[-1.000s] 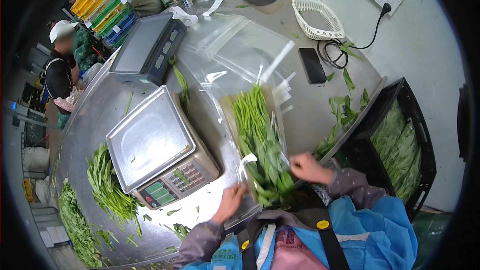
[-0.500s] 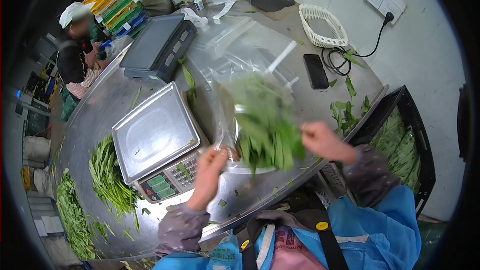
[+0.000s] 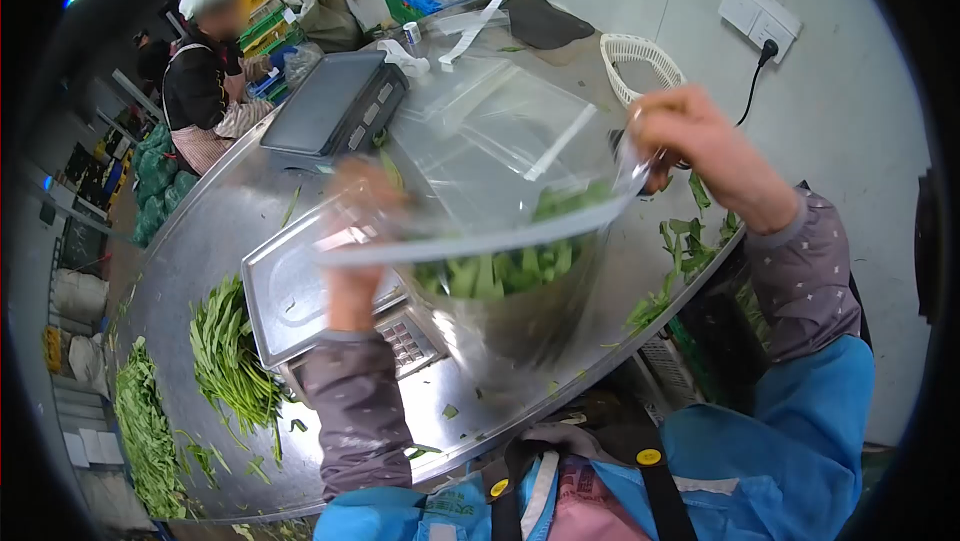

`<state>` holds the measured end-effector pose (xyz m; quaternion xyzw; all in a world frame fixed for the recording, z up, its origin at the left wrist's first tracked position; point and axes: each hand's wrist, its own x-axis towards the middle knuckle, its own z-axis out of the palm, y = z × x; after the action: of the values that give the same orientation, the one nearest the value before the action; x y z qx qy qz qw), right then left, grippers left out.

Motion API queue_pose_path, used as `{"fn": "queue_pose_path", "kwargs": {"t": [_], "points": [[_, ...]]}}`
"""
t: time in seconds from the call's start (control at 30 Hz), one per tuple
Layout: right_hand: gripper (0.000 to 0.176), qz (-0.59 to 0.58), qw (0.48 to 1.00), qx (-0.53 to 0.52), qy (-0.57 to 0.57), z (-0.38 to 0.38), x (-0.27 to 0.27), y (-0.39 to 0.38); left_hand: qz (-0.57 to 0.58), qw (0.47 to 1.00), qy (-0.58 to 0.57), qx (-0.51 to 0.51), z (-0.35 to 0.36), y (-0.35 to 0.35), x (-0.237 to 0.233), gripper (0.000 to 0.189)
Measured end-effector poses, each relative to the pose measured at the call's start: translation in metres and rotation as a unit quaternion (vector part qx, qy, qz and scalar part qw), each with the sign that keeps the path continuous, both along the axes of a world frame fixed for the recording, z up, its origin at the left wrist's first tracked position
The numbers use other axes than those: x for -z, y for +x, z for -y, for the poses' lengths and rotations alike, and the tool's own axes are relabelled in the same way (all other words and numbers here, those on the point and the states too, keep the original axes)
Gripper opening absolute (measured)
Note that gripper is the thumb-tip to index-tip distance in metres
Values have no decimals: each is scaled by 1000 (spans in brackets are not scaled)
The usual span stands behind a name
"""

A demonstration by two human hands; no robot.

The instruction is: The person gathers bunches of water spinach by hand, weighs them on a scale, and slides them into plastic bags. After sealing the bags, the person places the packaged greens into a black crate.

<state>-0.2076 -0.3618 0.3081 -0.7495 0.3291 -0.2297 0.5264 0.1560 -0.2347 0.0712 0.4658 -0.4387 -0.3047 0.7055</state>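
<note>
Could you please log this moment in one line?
Left hand: on clear bag; Right hand: gripping its edge; Leafy greens: seen through it

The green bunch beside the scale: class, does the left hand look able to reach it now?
Probably not directly: the left hand, blurred, seems to hold the plastic bag, and in this view the scale lies between hand and green bunch.

Glossy, see-through plastic, that's my bag (image 3: 515, 336), thin and creased, catching the light! Beneath it my table (image 3: 170, 281) shows smooth metal with a dull sheen; the weighing pan (image 3: 285, 286) is shinier metal. Matt dark finish on the other scale (image 3: 325, 96). Patterned cloth on my grey cuffs (image 3: 805, 281), wrinkled blue cloth on my sleeves (image 3: 800, 401).
</note>
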Motion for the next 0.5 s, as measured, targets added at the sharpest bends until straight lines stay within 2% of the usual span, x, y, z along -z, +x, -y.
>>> {"fn": "queue_pose_path", "kwargs": {"t": [0.03,0.07,0.1,0.13,0.17,0.2,0.23,0.27,0.3,0.33,0.37,0.4,0.47,0.5], "points": [[23,1,1000,1,-2,3,3,1,171,973,144,61,3,-1,64,34],[23,-81,994,-24,-69,6,5,2,23,972,230,42,-10,-69,52,27],[24,-163,976,-49,-135,12,6,2,132,957,139,218,-14,-43,175,22],[21,-239,923,-57,-295,24,4,0,-53,944,228,234,-19,-80,115,24],[21,-240,923,-57,-294,32,6,4,-236,890,308,240,-25,-119,51,25],[19,-143,899,-28,-412,38,12,12,-237,889,309,241,-24,-109,81,25],[17,-42,853,0,-521,42,13,20,-186,884,310,297,-22,-90,136,31],[14,-11,856,-38,-516,43,9,30,-133,875,308,349,-21,-81,166,37],[14,-11,855,-39,-517,40,4,40,-134,876,307,348,-21,-87,149,37],[15,-79,903,-140,-399,36,-1,50,-118,880,280,365,-21,-97,113,36],[17,-143,923,-235,-268,34,-6,57,-101,883,254,382,-21,-104,89,36],[17,-141,924,-234,-268,33,-7,61,-99,882,256,382,-20,-107,80,36],[20,-233,895,-357,-135,32,-8,68,-372,792,338,346,-18,-112,71,33],[21,-277,865,-414,-65,31,-9,71,-373,792,337,345,-20,-113,68,33]]}}
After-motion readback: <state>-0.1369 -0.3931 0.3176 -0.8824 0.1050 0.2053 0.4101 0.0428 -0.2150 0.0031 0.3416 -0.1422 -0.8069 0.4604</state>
